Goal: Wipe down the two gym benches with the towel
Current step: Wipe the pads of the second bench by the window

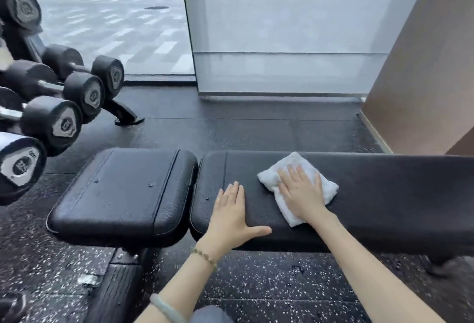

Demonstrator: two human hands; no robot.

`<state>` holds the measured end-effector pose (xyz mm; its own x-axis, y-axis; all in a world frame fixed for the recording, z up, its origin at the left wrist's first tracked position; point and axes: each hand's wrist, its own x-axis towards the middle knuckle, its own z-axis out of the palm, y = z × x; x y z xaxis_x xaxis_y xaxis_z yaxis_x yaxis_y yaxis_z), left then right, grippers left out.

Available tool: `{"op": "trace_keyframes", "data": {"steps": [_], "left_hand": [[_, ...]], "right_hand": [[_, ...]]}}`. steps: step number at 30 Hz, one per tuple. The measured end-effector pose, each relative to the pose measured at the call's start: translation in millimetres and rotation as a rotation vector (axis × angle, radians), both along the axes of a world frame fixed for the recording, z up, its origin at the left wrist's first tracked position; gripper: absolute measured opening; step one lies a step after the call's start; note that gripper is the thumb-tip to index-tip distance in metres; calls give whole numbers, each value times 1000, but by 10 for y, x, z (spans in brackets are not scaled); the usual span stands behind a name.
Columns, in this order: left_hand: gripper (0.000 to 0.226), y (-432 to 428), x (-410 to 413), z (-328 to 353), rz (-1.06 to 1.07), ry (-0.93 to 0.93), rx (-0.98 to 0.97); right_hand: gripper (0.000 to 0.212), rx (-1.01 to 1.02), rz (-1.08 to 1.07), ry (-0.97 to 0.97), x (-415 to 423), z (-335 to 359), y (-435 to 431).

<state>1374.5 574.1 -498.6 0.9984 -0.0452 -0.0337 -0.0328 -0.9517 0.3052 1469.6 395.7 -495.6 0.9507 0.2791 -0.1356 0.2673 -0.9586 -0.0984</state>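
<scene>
Now, take the long bench pad (384, 194) as the reference: black, flat, running off to the right. Wipe in straight, overlapping passes along its length, reaching both the far edge and the near edge. Judged mostly unwiped toward the right end, so expect several more passes. Plan next for the short pad (123, 194), just left of the long pad across a narrow gap. Work into that gap and along the stitched seams, likely spots for trapped grime. Keep the towel (270, 177) folded and flat; at present lying on the long pad, near its left end and toward the far edge. Press with the right hand (302, 192) spread flat on the towel, fingers straight, gripping nothing. Hold pressure even to prevent bunching or slipping. Brace with the left hand (232, 210), laid bare and flat on the long pad just left of the towel, fingers straight, thumb out. Lift clear before sweeping the towel leftward.
</scene>
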Motion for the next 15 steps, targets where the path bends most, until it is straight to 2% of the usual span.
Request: {"op": "trace_keyframes", "data": {"steps": [3, 4, 6, 9, 10, 15], "left_hand": [[121, -1, 21, 27, -19, 15, 0], [120, 0, 16, 24, -26, 22, 3], [119, 2, 9, 15, -34, 28, 11], [116, 5, 37, -3, -38, 26, 28], [115, 6, 47, -11, -38, 25, 33], [120, 12, 58, -44, -45, 17, 51]], "right_hand": [[82, 1, -35, -2, -425, 26, -43], [86, -7, -45, -3, -522, 7, -54], [80, 2, -65, 0, -618, -25, -69], [52, 45, -90, 45, -612, 22, -49], [48, 61, -92, 49, -594, 33, -41], [48, 76, -64, 23, -353, 35, -13]]}}
